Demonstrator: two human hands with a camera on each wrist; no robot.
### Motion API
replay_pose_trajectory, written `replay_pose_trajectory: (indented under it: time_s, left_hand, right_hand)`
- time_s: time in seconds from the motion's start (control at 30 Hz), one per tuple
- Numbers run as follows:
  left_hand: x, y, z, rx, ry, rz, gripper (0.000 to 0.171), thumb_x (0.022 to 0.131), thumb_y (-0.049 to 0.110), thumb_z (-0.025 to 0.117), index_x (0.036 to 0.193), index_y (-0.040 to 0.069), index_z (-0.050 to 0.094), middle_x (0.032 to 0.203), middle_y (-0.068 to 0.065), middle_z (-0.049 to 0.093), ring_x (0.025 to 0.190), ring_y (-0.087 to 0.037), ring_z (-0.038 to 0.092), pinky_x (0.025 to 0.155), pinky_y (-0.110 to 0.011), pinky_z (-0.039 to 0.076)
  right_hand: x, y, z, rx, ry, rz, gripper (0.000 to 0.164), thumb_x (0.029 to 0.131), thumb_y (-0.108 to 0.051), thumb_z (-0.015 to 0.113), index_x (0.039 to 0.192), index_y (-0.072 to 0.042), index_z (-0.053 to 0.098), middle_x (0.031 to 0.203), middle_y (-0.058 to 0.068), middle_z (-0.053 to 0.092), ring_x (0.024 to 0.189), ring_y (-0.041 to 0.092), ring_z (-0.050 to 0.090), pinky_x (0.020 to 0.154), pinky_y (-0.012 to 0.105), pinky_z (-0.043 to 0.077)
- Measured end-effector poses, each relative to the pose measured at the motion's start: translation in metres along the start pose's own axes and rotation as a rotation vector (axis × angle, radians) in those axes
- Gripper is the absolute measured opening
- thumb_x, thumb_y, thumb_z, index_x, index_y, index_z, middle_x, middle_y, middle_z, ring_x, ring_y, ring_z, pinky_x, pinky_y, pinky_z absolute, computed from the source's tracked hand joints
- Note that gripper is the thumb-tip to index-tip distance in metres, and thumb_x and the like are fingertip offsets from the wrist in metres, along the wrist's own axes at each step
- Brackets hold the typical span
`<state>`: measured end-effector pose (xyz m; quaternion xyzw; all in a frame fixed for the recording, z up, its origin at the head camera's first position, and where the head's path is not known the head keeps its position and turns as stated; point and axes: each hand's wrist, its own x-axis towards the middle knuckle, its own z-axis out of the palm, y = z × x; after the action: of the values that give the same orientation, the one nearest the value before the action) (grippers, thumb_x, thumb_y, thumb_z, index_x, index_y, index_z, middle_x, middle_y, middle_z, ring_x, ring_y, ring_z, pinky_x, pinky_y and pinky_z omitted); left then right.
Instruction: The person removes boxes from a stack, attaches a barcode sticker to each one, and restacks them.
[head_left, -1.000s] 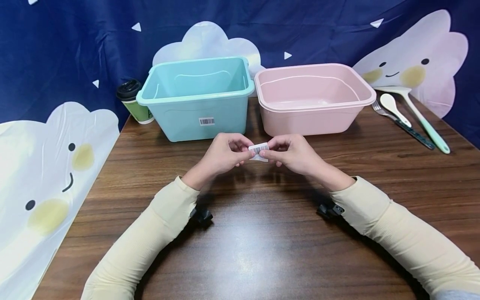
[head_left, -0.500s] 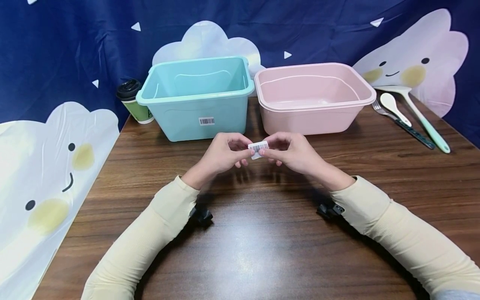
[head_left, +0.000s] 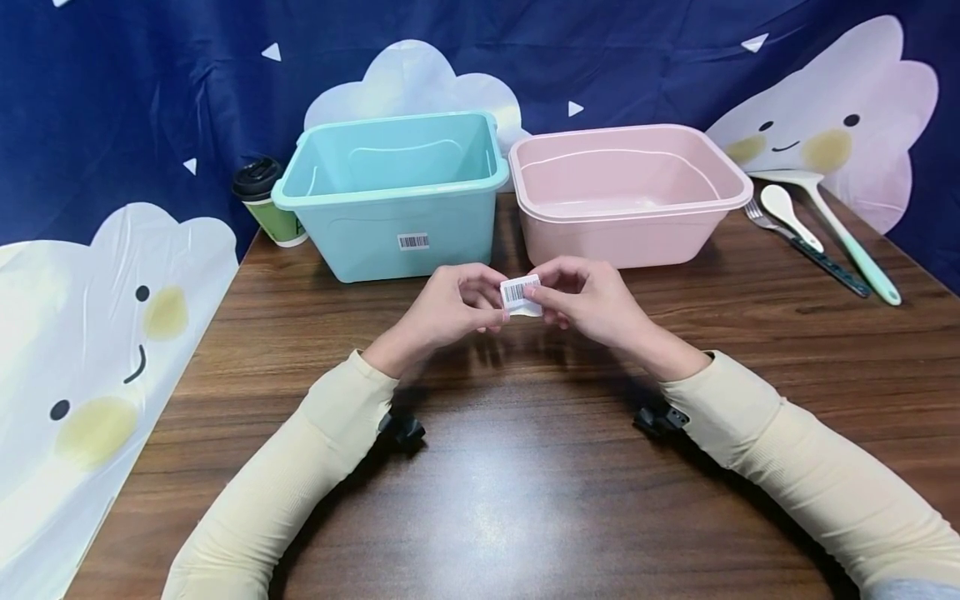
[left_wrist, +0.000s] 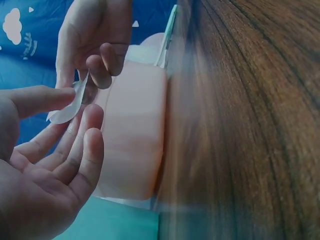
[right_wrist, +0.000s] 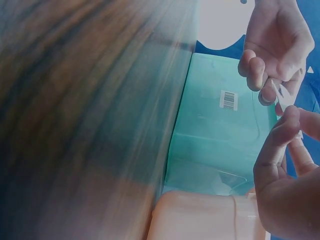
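A small white barcode sticker (head_left: 514,291) is held up over the table, between both hands and in front of the two bins. My left hand (head_left: 448,310) pinches its lower left corner between thumb and fingers. At the sticker's right side, my right hand (head_left: 588,302) grips it with the thumb on the printed face. Seen edge-on in the left wrist view, the paper (left_wrist: 70,109) bends in a curve. In the right wrist view only a thin white sliver of the sticker (right_wrist: 282,96) shows between the fingers.
A teal bin (head_left: 360,242) with its own barcode label (head_left: 413,242) stands behind the hands, beside a pink bin (head_left: 615,242). To the left is a green paper cup (head_left: 277,222) with a black lid. A fork (head_left: 817,258), white spoon (head_left: 791,220) and mint-handled utensil (head_left: 857,250) lie right.
The sticker has shifted slightly up and to the right. My right fingers have risen a little, and my left thumb has slid from the sticker's face toward its lower left corner.
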<state>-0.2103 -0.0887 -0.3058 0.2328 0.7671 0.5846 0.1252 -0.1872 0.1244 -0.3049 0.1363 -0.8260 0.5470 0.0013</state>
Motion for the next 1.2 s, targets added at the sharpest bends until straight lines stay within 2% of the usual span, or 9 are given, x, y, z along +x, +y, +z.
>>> replay_pose_trajectory:
  time_s: [0.27,0.43,0.53,0.7,0.83,1.07,1.2]
  left_hand:
    - [0.0017,-0.0018,-0.0003,-0.001,0.036,0.002,0.029,0.084,-0.009,0.073,0.112,-0.007,0.066,0.085,-0.014,0.070,0.060,-0.013,0.067,0.061,-0.034,0.058]
    - [0.0011,-0.0012,-0.0010,-0.013,0.045,0.006,0.028,0.085,-0.011,0.070,0.112,-0.008,0.065,0.087,-0.018,0.070,0.059,-0.013,0.066,0.059,-0.031,0.057]
    - [0.0014,-0.0012,-0.0014,-0.014,0.045,0.007,0.026,0.085,-0.010,0.069,0.111,-0.008,0.066,0.084,-0.015,0.069,0.059,-0.013,0.066,0.058,-0.027,0.055]
    - [0.0012,-0.0015,-0.0019,-0.004,0.039,-0.001,0.023,0.086,-0.009,0.069,0.109,-0.006,0.068,0.079,-0.008,0.067,0.059,-0.013,0.066,0.059,-0.028,0.055]
    - [0.0011,-0.0018,-0.0021,0.016,0.040,0.009,0.021,0.086,-0.008,0.070,0.107,-0.007,0.069,0.078,-0.009,0.068,0.060,-0.014,0.065,0.061,-0.035,0.057]
    - [0.0017,-0.0028,-0.0017,0.048,0.054,0.014,0.017,0.087,-0.009,0.070,0.103,-0.008,0.069,0.083,-0.018,0.069,0.060,-0.014,0.063,0.071,-0.054,0.059]
    - [0.0022,-0.0042,-0.0022,0.086,0.071,0.017,0.013,0.087,-0.009,0.070,0.100,-0.008,0.069,0.083,-0.019,0.070,0.059,-0.014,0.062,0.073,-0.056,0.058]
  right_hand:
    - [-0.0006,-0.0017,0.0002,0.050,0.006,0.028,0.020,0.095,-0.012,0.070,0.104,0.006,0.069,0.065,-0.001,0.064,0.056,0.009,0.060,0.051,0.024,0.050]
    - [-0.0008,-0.0018,0.0008,0.062,0.022,0.033,0.021,0.095,-0.013,0.071,0.105,0.005,0.070,0.065,-0.001,0.064,0.056,0.010,0.060,0.050,0.023,0.050]
    - [-0.0013,-0.0023,0.0009,0.063,0.046,0.028,0.021,0.093,-0.012,0.073,0.106,0.004,0.071,0.068,0.002,0.067,0.056,0.009,0.060,0.050,0.023,0.050]
    - [-0.0019,-0.0031,0.0007,0.080,0.086,0.018,0.021,0.091,-0.009,0.075,0.107,0.005,0.070,0.072,-0.004,0.070,0.055,0.008,0.060,0.049,0.022,0.050]
    - [-0.0018,-0.0034,0.0010,0.097,0.092,0.015,0.021,0.091,-0.009,0.075,0.106,0.005,0.070,0.071,-0.009,0.069,0.055,0.008,0.059,0.049,0.022,0.050]
    - [-0.0019,-0.0036,0.0013,0.101,0.113,0.003,0.020,0.091,-0.008,0.075,0.103,0.007,0.071,0.069,-0.009,0.068,0.054,0.009,0.059,0.048,0.022,0.050]
    - [-0.0020,-0.0031,0.0013,0.106,0.118,0.000,0.020,0.092,-0.008,0.074,0.103,0.007,0.070,0.067,-0.009,0.067,0.055,0.009,0.059,0.048,0.022,0.050]
